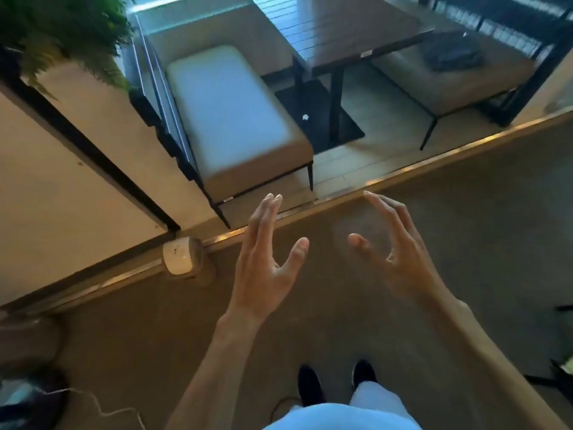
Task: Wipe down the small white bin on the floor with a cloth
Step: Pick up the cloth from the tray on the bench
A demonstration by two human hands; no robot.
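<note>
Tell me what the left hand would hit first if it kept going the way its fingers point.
Probably the metal floor strip just beyond the left hand, then the cushioned bench; depth is unclear.

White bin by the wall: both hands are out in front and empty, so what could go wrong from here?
1. No cloth is in view; left hand and right hand are open and hold nothing, so wiping cannot start yet.
2. The white bin sits low against the metal floor strip, well left of both hands; reaching it likely means bending and turning.
3. A thin cord trails on the carpet at lower left, a possible trip hazard.
</note>
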